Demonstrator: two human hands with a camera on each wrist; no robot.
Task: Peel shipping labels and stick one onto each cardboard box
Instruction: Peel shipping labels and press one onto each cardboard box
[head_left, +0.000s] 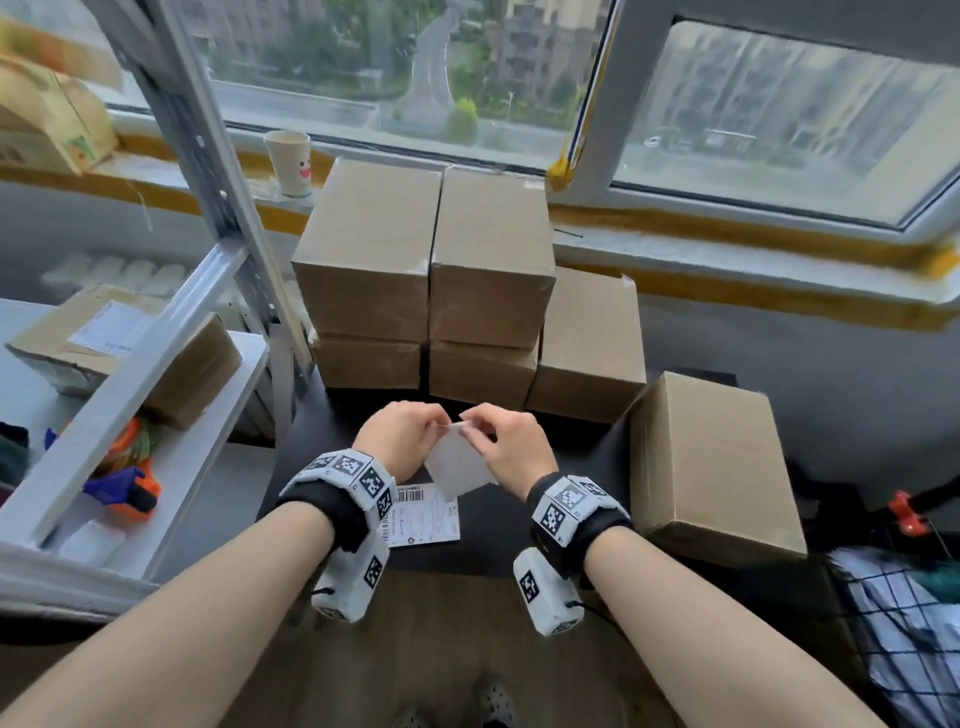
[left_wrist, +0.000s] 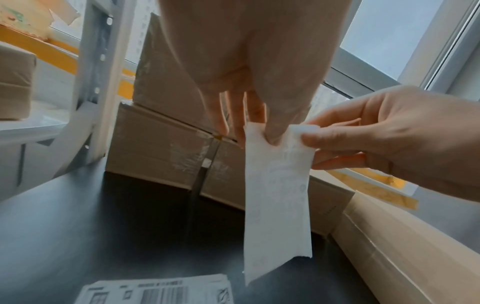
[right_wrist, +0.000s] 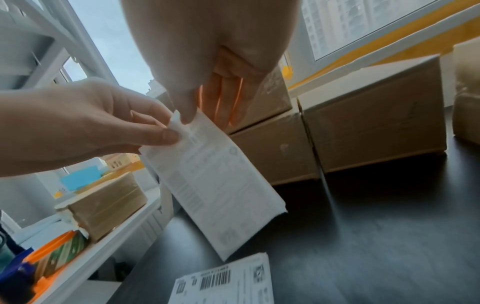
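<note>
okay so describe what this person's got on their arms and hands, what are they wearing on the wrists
Both forearms are bare, with no sleeves, and the left hand and right hand wear no gloves. Each wrist carries a black wristband fitted with white blocks printed with black square fiducial markers. Under each wrist hangs a white camera housing bearing another marker, with a thin black cord.

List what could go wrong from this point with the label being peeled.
1. Both hands, left hand and right hand, pinch only the top corner of the shipping label; its lower part hangs free and could curl and stick to itself.
2. The thin corner could tear as it is pulled apart.
3. The free end hangs near the label stack on the black table and might catch there.
</note>
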